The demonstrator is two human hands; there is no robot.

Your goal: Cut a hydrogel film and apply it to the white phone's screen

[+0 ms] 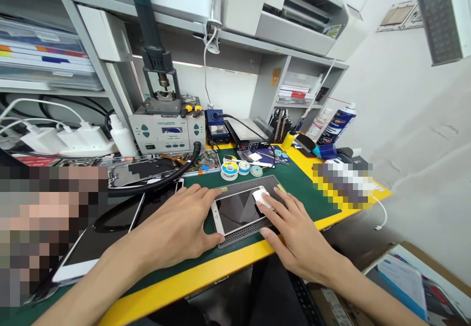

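Across the near part of the bench, the left hand (pixel 184 215) is spread wide at one end of a white-framed smartphone (pixel 241 208), its thumb by the near corner and its fingers by the far one. The right hand (pixel 290 225) is also spread, fingertips resting on a small white wipe (pixel 260 197) at the other end of the dark screen, with the thumb set apart near the edge of the pad. The smartphone lies face up between the hands on a grey perforated pad (pixel 245 232), which sits on a green work mat (pixel 305 181).

Just beyond the pad are three small spools, among them a blue-and-yellow one (pixel 229 170). Left of them, a black hose (pixel 172 177) curves past a tray of circuit boards (pixel 209 160), and a large dark-screened tablet (pixel 99 240) lies beside the left forearm.

Farther back stand a grey rework station (pixel 165 132) with yellow-handled cutters (pixel 191 110) on top, a blue soldering controller (pixel 217 119), a white squeeze bottle (pixel 121 137) and, toward the right, a blue spray can (pixel 339 124). A yellow border (pixel 184 279) edges the bench. Two pixelated patches, far left and right, cannot be made out.
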